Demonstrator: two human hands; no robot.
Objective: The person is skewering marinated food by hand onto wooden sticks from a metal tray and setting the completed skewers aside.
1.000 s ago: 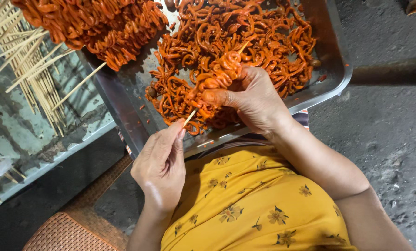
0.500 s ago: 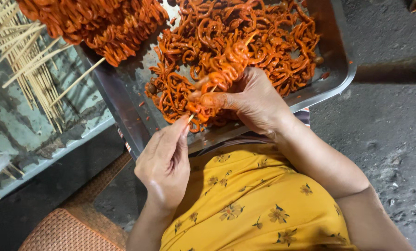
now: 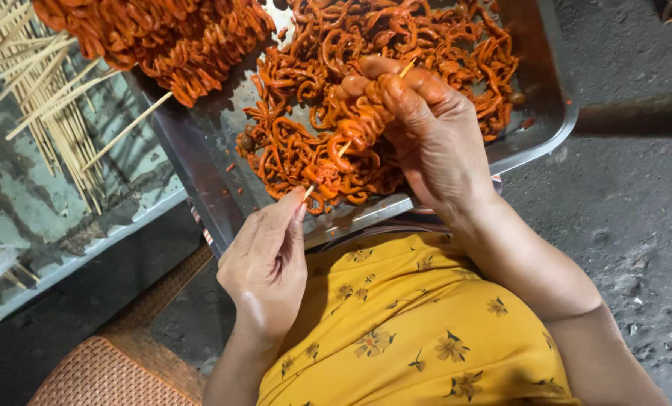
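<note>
My left hand (image 3: 267,265) pinches the near end of a thin bamboo skewer (image 3: 345,147) between thumb and fingers. My right hand (image 3: 426,128) grips a bunch of orange marinated curly strips (image 3: 351,113) threaded on that skewer, whose far tip pokes out past my fingers. Both hands hover over a metal tray (image 3: 540,129) filled with more loose orange strips (image 3: 441,37). A heap of finished skewers (image 3: 163,37) lies across the tray's upper left.
Several bare bamboo sticks (image 3: 35,98) lie on a worn greenish surface at the left. My yellow flowered clothing (image 3: 411,331) fills the bottom. A woven brown mat (image 3: 110,368) is at the lower left, grey concrete floor (image 3: 637,225) at the right.
My right hand has lifted the bunch of strips up and away from the tray's near edge. The skewer has slid further into the strips, and its tip now sticks out beyond my fingers.
</note>
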